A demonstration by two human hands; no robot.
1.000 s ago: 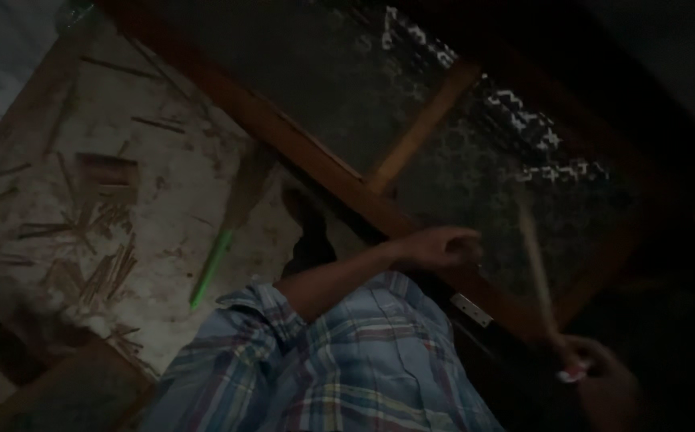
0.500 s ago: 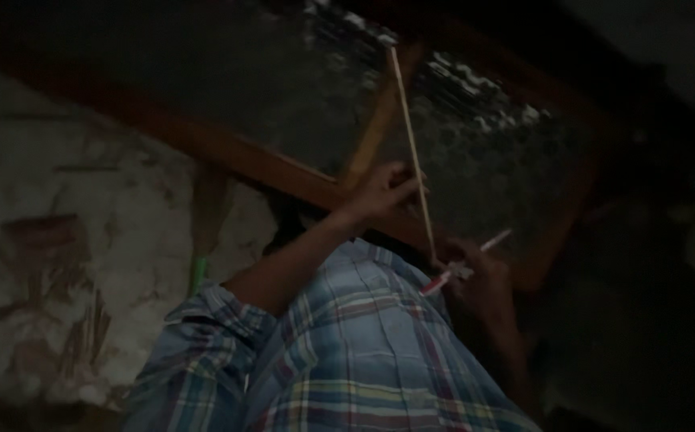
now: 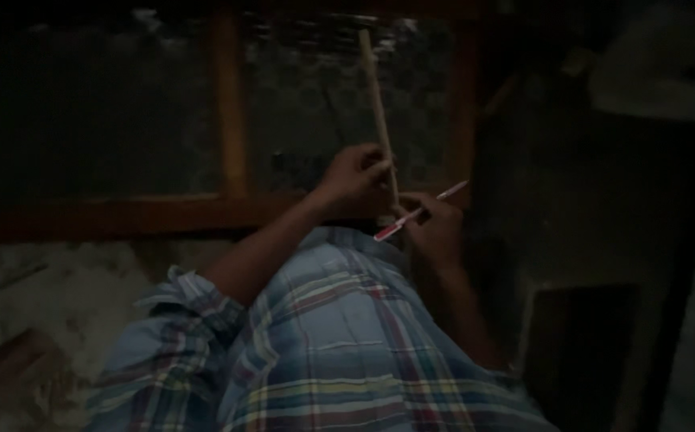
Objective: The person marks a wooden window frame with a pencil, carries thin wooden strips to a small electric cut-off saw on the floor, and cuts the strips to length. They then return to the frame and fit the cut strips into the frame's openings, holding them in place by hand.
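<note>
Crouching in dim light, a person in a plaid shirt [image 3: 331, 344] works at a wooden frame [image 3: 231, 120] with patterned glass panes. Left hand [image 3: 355, 174] closed around a thin, straight wooden strip [image 3: 377, 104], pale and flat, standing nearly upright and rising above the knuckles. Right hand [image 3: 435, 228], just beside and below the left, fingers pinched on a slim red-and-white pen [image 3: 419, 211], slanted, its lower tip close to the strip's foot. Both forearms reach forward over the knee.

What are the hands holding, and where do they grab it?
The left hand grips a thin wooden stick near its lower end. The right hand holds a red and white pen around its middle.
</note>
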